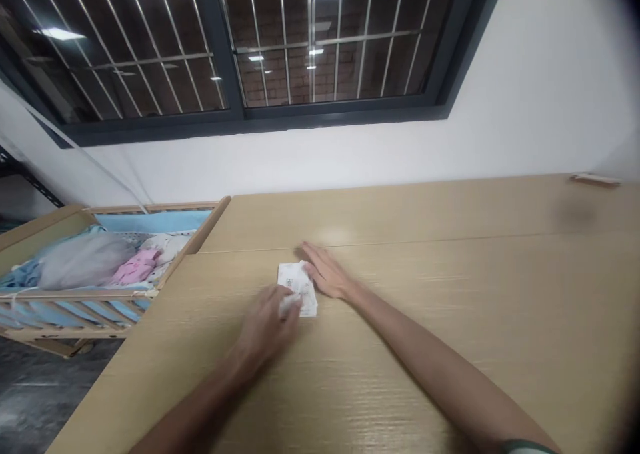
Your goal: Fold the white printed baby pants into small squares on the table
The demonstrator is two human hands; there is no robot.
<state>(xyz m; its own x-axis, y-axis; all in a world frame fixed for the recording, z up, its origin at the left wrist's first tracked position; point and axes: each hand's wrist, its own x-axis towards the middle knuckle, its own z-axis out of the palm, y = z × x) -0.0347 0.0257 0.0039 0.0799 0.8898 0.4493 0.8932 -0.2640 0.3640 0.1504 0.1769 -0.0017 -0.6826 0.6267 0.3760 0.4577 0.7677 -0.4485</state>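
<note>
A small white sheet of paper (306, 286) with dark printed marks lies flat on the wooden tabletop; it may be more than one layer. My right hand (325, 271) rests on the table at the paper's upper right edge. Its fingers are stretched out together and the thumb touches the paper. Over the lower left part of the paper, my left hand (265, 324) is blurred by motion. Its thumb and forefinger close around a whitish, crumpled-looking bit of paper (290, 302), whose exact shape is smeared.
The wide wooden tabletop (450, 294) reaches to the white wall, with a seam across it. On the left stands a wooden crib (213, 224) with a bagged bundle (87, 257) and pink cloth (137, 266). A thin flat piece (595, 179) lies at the far right. Above is a barred window.
</note>
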